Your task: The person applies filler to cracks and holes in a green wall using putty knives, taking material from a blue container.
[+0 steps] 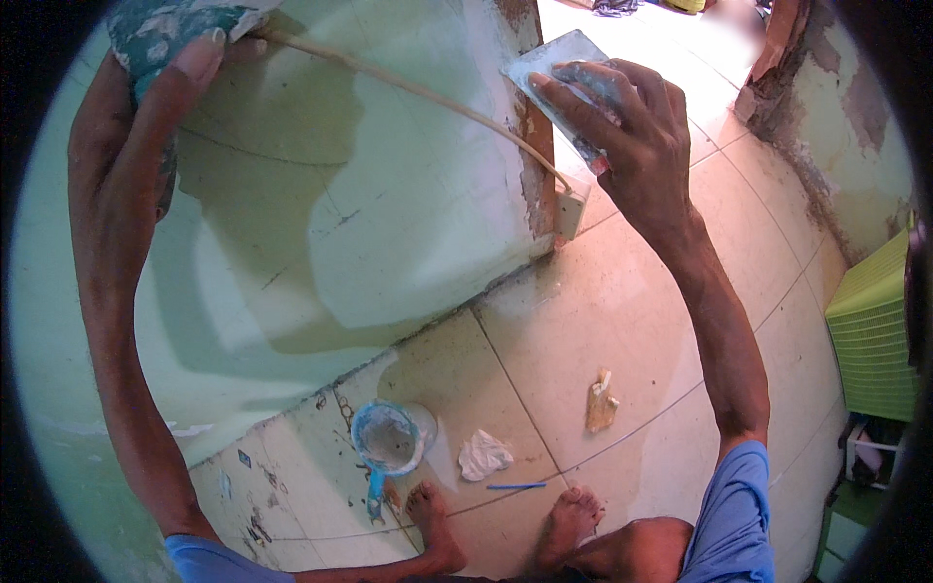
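My left hand (pixel 146 126) is closed round a teal thing smeared with white paste (pixel 175 34), its thumb lying on top; the upper frame edge cuts part of it off. My right hand (pixel 641 126) grips a flat, rectangular scraper (pixel 564 63) coated in pale paste. This scraper is at the end of the pale green wall (pixel 418 223), by its rough, chipped edge (pixel 535 126). A beige cable (pixel 418 92) runs across the wall from beside my left fingertips to a small socket box (pixel 571 209) at that edge.
On the tiled floor stand a paste-smeared mug (pixel 389 437), a crumpled white wad (pixel 484 455), a blue stick (pixel 516 485) and a brownish scrap (pixel 602 403), near my bare feet. A green basket (pixel 875 325) is at right, below a peeling wall (pixel 855 126).
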`<state>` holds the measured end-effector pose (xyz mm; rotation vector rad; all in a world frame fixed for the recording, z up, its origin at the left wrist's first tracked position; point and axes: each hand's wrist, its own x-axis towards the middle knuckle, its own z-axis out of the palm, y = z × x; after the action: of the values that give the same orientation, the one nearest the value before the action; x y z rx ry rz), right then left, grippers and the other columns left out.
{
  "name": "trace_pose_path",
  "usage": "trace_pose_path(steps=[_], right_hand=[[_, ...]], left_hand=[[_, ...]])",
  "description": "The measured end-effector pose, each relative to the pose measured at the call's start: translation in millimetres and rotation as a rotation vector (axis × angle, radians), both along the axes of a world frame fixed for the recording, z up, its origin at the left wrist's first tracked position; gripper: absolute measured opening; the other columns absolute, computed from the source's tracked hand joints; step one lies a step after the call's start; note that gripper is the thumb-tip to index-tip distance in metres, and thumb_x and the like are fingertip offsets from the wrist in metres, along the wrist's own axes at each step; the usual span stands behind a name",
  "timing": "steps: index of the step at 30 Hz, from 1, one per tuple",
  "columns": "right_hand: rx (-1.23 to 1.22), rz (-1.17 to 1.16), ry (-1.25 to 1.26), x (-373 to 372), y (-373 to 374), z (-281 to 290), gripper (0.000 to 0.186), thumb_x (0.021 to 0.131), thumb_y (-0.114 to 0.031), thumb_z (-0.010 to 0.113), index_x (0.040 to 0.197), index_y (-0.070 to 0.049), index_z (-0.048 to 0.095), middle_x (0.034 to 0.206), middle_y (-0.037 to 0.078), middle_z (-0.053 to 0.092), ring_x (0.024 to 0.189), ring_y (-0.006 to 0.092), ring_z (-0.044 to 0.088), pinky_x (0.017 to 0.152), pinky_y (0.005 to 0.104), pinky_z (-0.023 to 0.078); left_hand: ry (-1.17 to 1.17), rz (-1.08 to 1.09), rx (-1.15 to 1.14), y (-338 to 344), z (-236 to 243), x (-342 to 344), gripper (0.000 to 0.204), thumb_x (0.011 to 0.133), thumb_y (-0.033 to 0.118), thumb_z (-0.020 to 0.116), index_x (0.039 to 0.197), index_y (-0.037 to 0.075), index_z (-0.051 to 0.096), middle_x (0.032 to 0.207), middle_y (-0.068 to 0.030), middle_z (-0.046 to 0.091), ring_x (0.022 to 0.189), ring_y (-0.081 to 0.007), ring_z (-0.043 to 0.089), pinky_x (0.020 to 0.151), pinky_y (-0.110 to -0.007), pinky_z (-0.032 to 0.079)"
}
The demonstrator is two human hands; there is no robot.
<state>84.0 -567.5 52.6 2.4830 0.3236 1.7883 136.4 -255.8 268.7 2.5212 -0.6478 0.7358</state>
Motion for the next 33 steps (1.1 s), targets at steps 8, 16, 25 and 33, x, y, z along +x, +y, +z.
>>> trace_pose_path(steps=[8,16,25,33], right_hand=[[0.041,0.003,0.082,2,11,-24,0.052,0.072,-0.019,0.072,0.122,-0.031,0.061,0.115,-0.004,0.059,0.106,0.0179,0.052,0.086,0.0361,0.041],[0.009,-0.027,0.154,-13,2,-31,0.057,0.069,-0.021,0.074,0.123,-0.031,0.060,0.115,-0.005,0.058,0.106,0.0174,0.052,0.086,0.0361,0.040],[0.086,0.038,0.167,-16,4,-40,0.061,0.066,-0.020,0.076,0.124,-0.030,0.060,0.116,-0.004,0.057,0.105,0.0171,0.052,0.085,0.0347,0.041],[0.036,-0.013,0.170,-15,5,-44,0.065,0.064,-0.019,0.077,0.126,-0.029,0.058,0.112,-0.003,0.058,0.103,0.0186,0.053,0.084,0.0360,0.041]], left_hand=[[-0.075,-0.203,0.124,-10,-11,-8,0.039,0.089,0.036,0.061,0.116,0.008,0.060,0.099,-0.0025,0.065,0.096,-0.0104,0.054,0.090,-0.025,0.037],[0.066,0.006,0.056,-16,-10,-16,0.040,0.090,0.036,0.060,0.119,0.009,0.059,0.101,-0.0013,0.063,0.098,-0.0109,0.052,0.093,-0.026,0.035],[-0.006,-0.125,0.074,-14,-13,-13,0.040,0.090,0.037,0.060,0.120,0.010,0.059,0.109,-0.0029,0.062,0.104,-0.0136,0.052,0.096,-0.026,0.034],[0.120,-0.144,0.068,-23,-18,-27,0.039,0.092,0.030,0.058,0.122,0.006,0.057,0.112,-0.0045,0.061,0.104,-0.0131,0.053,0.092,-0.027,0.038]])
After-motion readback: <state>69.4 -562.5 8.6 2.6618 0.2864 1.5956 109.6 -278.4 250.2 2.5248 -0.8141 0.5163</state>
